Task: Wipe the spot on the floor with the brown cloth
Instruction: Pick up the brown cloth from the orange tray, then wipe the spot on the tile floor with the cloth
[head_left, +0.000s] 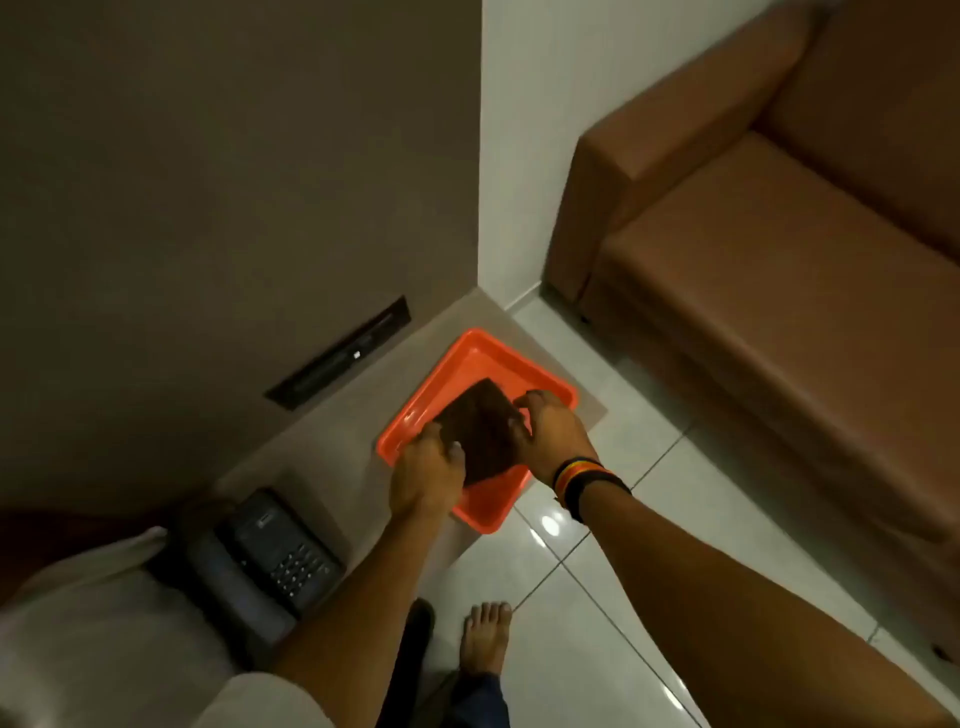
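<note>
**Cloth in hand, floor not yet touched**

The brown cloth (480, 428) is held over the orange tray (410, 415), which sits on a low beige surface (332, 415) by the wall corner. The left hand (428, 470) is clamped on the cloth's near-left edge; the right hand (553, 436) is closed on its right side, so both grips are shut on fabric. The tiled floor (582, 587) lies below and to the right, and no spot can be made out on it. Only the pick-up is under way; the carry down and the wiping itself are judged still to be done.
</note>
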